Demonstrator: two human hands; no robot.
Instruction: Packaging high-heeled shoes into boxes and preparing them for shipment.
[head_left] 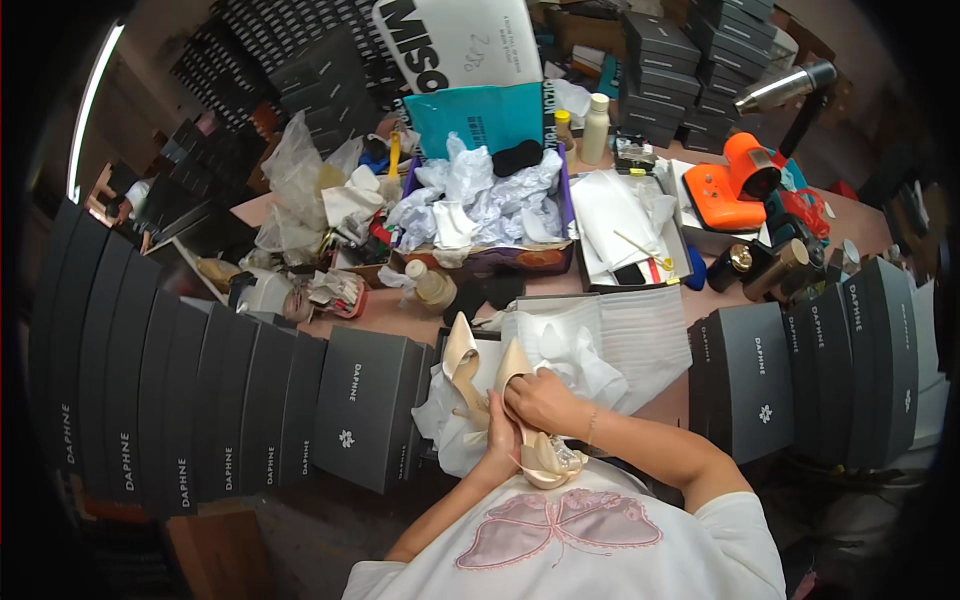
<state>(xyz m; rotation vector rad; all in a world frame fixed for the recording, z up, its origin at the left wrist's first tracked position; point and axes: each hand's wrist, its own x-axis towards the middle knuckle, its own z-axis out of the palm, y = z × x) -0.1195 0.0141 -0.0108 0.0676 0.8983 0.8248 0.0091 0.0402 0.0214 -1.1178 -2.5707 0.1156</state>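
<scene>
A beige pointed high-heeled shoe (512,360) is held in front of my chest, toe pointing away, with its strap and a shiny ornament (560,458) close to my shirt. My left hand (502,432) is closed around the shoe's left side. Bent fingers of my right hand (545,402) reach into the shoe's opening; their tips, and anything pinched in them, are hidden. Just left of it a matching shoe (460,345) rests toe up in an open dark shoebox (428,362). White tissue paper (440,415) lies around both shoes.
Dark shoeboxes stand in rows at left (225,400) and right (770,370). Beyond are white padded wrapping (645,340), a purple box of crumpled tissue (480,190), a small bottle (432,285) and a tray of papers (620,225). An orange device (730,185) and heat gun (785,88) occupy the far right.
</scene>
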